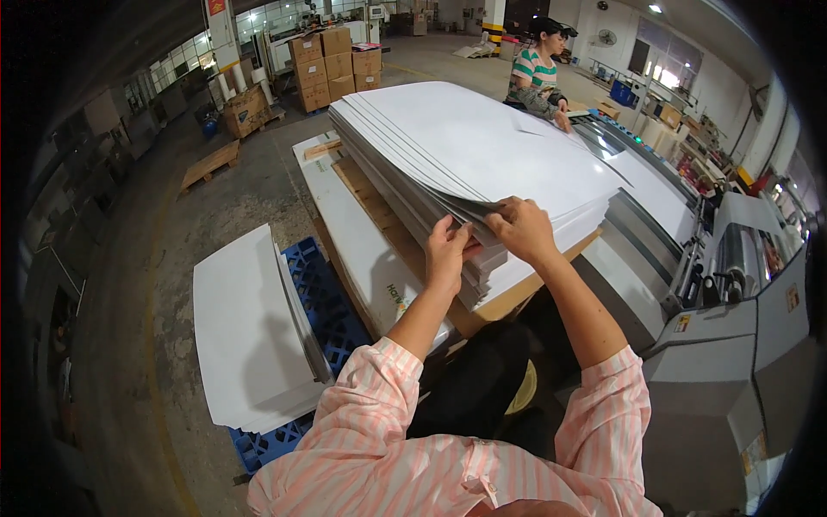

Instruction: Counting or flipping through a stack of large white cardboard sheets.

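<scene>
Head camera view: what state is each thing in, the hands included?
Tall stack of white sheets, near edge partly lifted, layers parted
Right hand, pinching the lifted edge
Left hand, fingers curled at the stack's edge, grip unclear
Low stack of white sheets, lying on the blue plastic pallet
Blue plastic pallet, partly covered
Cardboard boxes, piled up
Wooden pallet, lying on the floor
Grey machine, running or stopped: cannot tell

Both forearms, bare below the elbows, reach forward and converge, the left forearm (420, 320) and right forearm (577, 310) making 2 sides of a wedge. The 2 hands sit close together but apart. The right hand (524, 229), slightly farther forward, pinches with bent fingers; the left hand (448, 252) has its fingers partly curled, thumb near the index finger.
</scene>
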`<state>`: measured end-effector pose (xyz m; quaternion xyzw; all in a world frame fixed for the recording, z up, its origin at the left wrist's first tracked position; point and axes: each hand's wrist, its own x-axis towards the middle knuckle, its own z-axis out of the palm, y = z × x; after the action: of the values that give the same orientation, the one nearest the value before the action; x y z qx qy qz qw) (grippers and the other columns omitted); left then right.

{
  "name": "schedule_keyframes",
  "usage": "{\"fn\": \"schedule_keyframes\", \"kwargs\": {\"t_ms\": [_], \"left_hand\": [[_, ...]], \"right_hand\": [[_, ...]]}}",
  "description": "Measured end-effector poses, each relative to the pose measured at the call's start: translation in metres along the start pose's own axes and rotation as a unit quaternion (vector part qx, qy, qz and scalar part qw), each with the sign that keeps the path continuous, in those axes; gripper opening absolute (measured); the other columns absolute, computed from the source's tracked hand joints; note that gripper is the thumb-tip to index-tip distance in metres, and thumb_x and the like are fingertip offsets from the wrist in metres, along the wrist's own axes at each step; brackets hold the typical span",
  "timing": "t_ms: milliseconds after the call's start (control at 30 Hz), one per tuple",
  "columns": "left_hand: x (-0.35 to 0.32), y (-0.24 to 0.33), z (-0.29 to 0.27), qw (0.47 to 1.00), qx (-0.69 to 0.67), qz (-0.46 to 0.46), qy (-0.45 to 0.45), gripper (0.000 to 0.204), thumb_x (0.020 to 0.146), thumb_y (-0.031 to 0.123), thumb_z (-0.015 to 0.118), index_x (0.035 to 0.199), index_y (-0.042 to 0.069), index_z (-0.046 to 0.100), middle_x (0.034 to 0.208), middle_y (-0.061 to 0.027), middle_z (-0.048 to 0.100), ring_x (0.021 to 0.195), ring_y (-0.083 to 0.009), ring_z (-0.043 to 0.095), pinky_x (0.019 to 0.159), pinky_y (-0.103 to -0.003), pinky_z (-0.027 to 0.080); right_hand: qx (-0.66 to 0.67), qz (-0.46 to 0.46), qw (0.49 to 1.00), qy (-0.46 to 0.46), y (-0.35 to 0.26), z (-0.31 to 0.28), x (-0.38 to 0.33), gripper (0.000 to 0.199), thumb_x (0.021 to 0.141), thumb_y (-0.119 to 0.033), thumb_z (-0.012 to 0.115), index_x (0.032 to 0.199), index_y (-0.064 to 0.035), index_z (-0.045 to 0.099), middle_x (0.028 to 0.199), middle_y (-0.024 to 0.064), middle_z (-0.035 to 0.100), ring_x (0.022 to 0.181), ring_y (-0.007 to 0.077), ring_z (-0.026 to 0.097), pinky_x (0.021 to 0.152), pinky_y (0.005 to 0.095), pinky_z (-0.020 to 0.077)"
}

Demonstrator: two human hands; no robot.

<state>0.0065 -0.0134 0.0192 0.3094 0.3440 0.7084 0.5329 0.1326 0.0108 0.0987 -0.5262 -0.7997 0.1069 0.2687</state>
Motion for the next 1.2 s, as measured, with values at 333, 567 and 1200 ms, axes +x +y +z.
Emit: {"fn": "schedule_keyframes", "kwargs": {"t_ms": [333, 567, 1200], "left_hand": [[-0.007, -0.003, 0.008, 0.996, 0.065, 0.011, -0.056, 0.028, 0.089, 0.024, 0.051, 0.078, -0.001, 0.057, 0.071, -0.0029, 0.053, 0.061, -0.0101, 0.052, 0.057, -0.025, 0.049], [-0.007, -0.005, -0.006, 0.987, 0.150, 0.024, -0.058, 0.019, 0.082, 0.015, 0.053, 0.074, -0.001, 0.059, 0.069, -0.0016, 0.052, 0.062, -0.0098, 0.050, 0.059, -0.023, 0.043], [-0.010, 0.002, 0.003, 0.991, 0.092, 0.015, -0.093, 0.031, 0.089, 0.023, 0.051, 0.111, 0.003, 0.057, 0.088, -0.0016, 0.055, 0.076, -0.0086, 0.051, 0.067, -0.024, 0.046]], "right_hand": [[-0.060, -0.320, 0.923, 0.206, 0.036, 0.003, 0.001, 0.021, 0.074, -0.024, 0.065, 0.087, -0.0076, 0.066, 0.105, 0.0081, 0.059, 0.092, 0.0305, 0.053, 0.076, 0.0365, 0.0424], [0.542, 0.108, 0.823, 0.132, 0.022, -0.014, 0.035, 0.045, 0.082, -0.037, 0.058, 0.083, 0.0082, 0.062, 0.077, 0.0062, 0.060, 0.070, 0.0129, 0.050, 0.063, 0.0294, 0.0417], [0.080, -0.220, 0.969, 0.084, 0.045, 0.011, 0.000, 0.040, 0.084, -0.033, 0.055, 0.099, 0.0033, 0.060, 0.099, 0.0131, 0.060, 0.092, 0.0291, 0.055, 0.080, 0.0316, 0.0422]]}}
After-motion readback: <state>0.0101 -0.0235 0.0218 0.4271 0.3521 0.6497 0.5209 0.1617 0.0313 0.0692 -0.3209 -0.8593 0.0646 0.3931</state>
